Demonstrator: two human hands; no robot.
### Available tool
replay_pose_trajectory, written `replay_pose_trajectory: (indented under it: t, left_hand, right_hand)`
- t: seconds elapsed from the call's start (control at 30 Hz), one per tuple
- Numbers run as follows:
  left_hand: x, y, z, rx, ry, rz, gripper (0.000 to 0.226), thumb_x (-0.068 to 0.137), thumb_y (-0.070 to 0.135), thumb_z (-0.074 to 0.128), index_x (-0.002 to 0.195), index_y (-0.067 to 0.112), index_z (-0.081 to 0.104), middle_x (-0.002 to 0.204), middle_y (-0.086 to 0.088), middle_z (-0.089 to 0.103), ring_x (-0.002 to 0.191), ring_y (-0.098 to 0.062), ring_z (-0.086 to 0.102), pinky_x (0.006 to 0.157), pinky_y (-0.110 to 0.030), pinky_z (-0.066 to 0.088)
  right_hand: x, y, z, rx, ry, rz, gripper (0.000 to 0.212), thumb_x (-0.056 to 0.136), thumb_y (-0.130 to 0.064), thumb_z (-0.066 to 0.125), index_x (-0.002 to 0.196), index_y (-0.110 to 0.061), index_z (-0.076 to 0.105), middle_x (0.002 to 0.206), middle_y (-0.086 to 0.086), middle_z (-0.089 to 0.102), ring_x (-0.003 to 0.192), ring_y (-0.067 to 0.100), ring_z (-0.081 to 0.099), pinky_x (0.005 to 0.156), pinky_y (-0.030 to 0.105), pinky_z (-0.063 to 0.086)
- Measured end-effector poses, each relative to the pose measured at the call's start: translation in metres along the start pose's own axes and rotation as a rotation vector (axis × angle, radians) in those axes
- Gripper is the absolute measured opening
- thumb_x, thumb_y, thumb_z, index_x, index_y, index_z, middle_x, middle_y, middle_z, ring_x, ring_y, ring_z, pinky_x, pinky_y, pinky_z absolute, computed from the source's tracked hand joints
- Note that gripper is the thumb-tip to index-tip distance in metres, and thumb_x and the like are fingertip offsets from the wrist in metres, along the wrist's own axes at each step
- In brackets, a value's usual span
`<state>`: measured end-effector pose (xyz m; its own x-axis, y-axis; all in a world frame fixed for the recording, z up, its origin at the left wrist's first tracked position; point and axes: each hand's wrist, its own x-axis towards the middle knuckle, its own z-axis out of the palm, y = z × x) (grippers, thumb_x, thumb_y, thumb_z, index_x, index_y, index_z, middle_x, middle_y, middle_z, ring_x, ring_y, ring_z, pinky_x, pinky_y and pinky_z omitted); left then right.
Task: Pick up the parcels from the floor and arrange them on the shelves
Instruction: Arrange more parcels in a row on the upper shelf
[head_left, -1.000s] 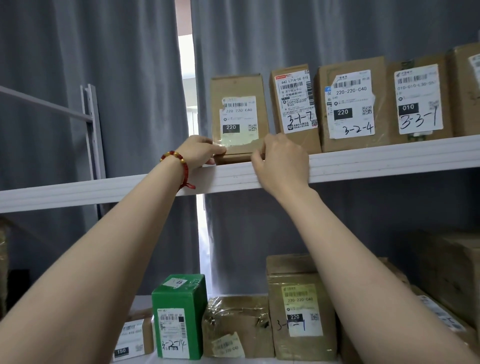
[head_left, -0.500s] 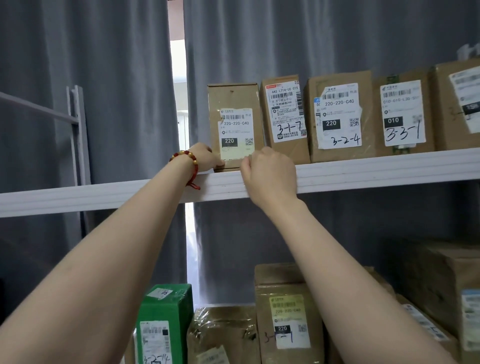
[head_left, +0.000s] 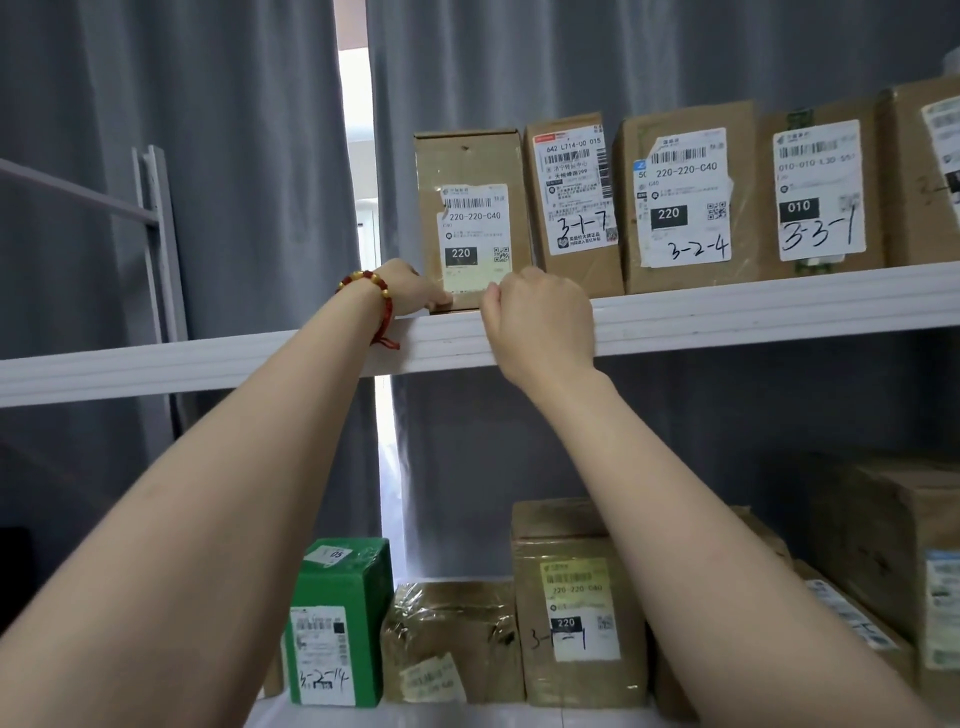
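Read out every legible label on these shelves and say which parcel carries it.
"220-220-C40": end parcel
"220": end parcel
"642 L714-00 015": second parcel
"3-1-7": second parcel
"220-220-C40": third parcel
"220": third parcel
"3-2-4": third parcel
"010": fourth parcel
"3-3-1": fourth parcel
"05": green box
"3-2-14": green box
"220-220-C40": tall box
"220": tall box
"3-1-1": tall box
Everything else: too blurred.

Parcel farther back on shelf (only slightly).

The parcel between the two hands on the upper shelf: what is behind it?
Above the parcel a grey curtain shows, hanging behind the upper shelf. The parcel itself hides whatever stands directly behind it.
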<state>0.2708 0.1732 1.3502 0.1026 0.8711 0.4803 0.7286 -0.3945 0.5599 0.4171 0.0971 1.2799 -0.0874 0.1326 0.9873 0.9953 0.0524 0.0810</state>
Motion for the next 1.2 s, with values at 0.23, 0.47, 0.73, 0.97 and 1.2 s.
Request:
replay_pose_trajectory:
  t: [0.23,0.47,0.73,0.97,1.2]
  left_hand:
    - [-0.010,-0.010,0.003,-0.220,0.270,0.071,0.050,0.082,0.049,0.067,0.106,0.006,0.062,0.104,-0.009,0.062,0.097,-0.027,0.058,0.075,-0.031,0.043]
    - [-0.068,-0.031,-0.005,-0.527,0.314,0.241,0.018,0.087,0.019,0.072,0.099,0.008,0.065,0.093,0.000,0.065,0.084,-0.009,0.059,0.081,-0.022,0.048]
    - [-0.184,-0.147,-0.031,-0.222,0.206,0.107,0.019,0.092,0.021,0.066,0.107,0.009,0.065,0.097,0.001,0.067,0.089,-0.008,0.064,0.081,-0.023,0.053]
    - [-0.324,-0.277,-0.058,-0.202,0.197,-0.281,0.025,0.095,0.024,0.062,0.112,0.005,0.064,0.099,-0.001,0.065,0.085,-0.007,0.060,0.069,-0.014,0.048]
    - [-0.468,-0.373,-0.077,-0.030,0.012,-0.515,0.022,0.092,0.031,0.066,0.105,0.013,0.067,0.103,0.000,0.067,0.100,-0.018,0.063,0.089,-0.035,0.052]
  right_hand:
    - [-0.003,-0.004,0.008,0.230,0.037,0.099,0.021,0.096,-0.017,0.045,0.093,-0.009,0.064,0.090,0.007,0.066,0.071,0.023,0.049,0.069,0.031,0.030]
    - [-0.053,-0.070,0.025,0.549,0.199,0.087,0.031,0.072,-0.009,0.057,0.102,-0.006,0.061,0.105,0.011,0.065,0.104,0.030,0.058,0.105,0.046,0.041]
    - [-0.142,-0.222,0.028,0.849,-0.118,0.123,0.057,0.075,-0.014,0.073,0.125,0.005,0.052,0.118,0.021,0.060,0.112,0.035,0.055,0.097,0.042,0.048]
    - [-0.237,-0.329,-0.010,1.002,-0.392,0.163,0.040,0.075,-0.011,0.066,0.113,-0.010,0.054,0.123,0.009,0.057,0.113,0.027,0.051,0.093,0.039,0.047]
    - [-0.348,-0.412,-0.068,1.009,-0.693,0.234,0.039,0.076,-0.014,0.067,0.111,-0.013,0.049,0.118,0.006,0.052,0.109,0.025,0.052,0.087,0.042,0.050]
